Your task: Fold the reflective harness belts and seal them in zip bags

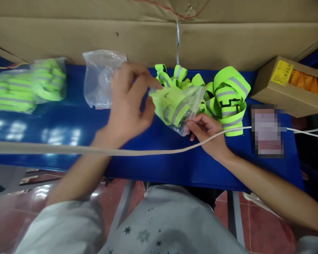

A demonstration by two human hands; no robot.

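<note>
A clear plastic bag (193, 104) with a coiled neon-yellow reflective strap (172, 109) inside is held above the blue table. My right hand (206, 132) pinches the bag's lower right edge between thumb and fingers. At the bag's left end is my left hand (129, 102), somewhat blurred, its bent index finger and thumb closed about the edge there; the exact contact is hard to make out. Behind the bag lies a heap of loose neon-yellow straps (229, 95) with grey stripes. An empty-looking clear bag (100, 83) lies flat beyond my left hand.
Bagged neon straps (14, 91) lie at the far left of the blue table (159, 165). A cardboard box (288, 84) and a blurred-out rectangular device (267, 130) are at the right. A white cable (148, 152) crosses in front of me. Brown board (82, 31) stands behind the table.
</note>
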